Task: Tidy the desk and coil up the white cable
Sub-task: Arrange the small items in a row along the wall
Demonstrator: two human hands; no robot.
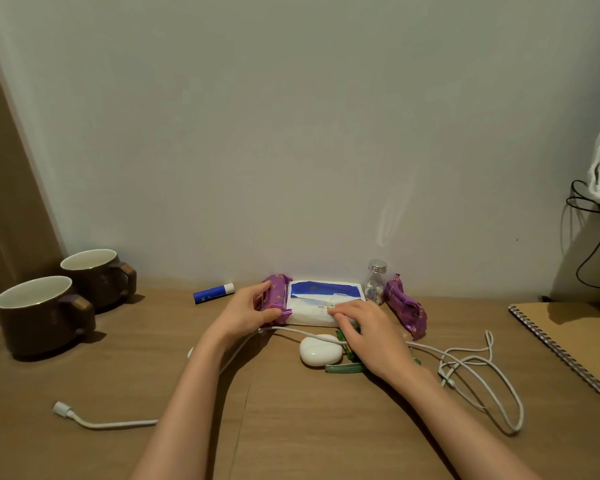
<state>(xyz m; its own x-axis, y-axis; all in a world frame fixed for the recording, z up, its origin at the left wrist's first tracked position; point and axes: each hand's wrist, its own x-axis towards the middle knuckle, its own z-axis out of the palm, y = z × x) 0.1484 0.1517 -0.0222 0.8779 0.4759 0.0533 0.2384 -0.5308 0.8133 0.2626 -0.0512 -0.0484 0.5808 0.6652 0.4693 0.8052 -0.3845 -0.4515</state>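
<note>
The white cable (478,372) lies loose across the desk, tangled at the right, running under my arms to its plug end (61,408) at the front left. My left hand (248,311) grips a purple snack packet (276,299) beside a white and blue tissue pack (323,297) near the wall. My right hand (371,336) rests flat, fingers on the tissue pack's front edge and palm over green wrappers (345,368). A white oval case (319,349) sits just left of that hand.
Two brown mugs (42,315) stand at the left. A blue tube (212,293) lies by the wall. A small bottle with a silver cap (376,284) and a second purple packet (406,308) sit right of the tissue pack. A spiral notebook (575,337) lies at the right edge.
</note>
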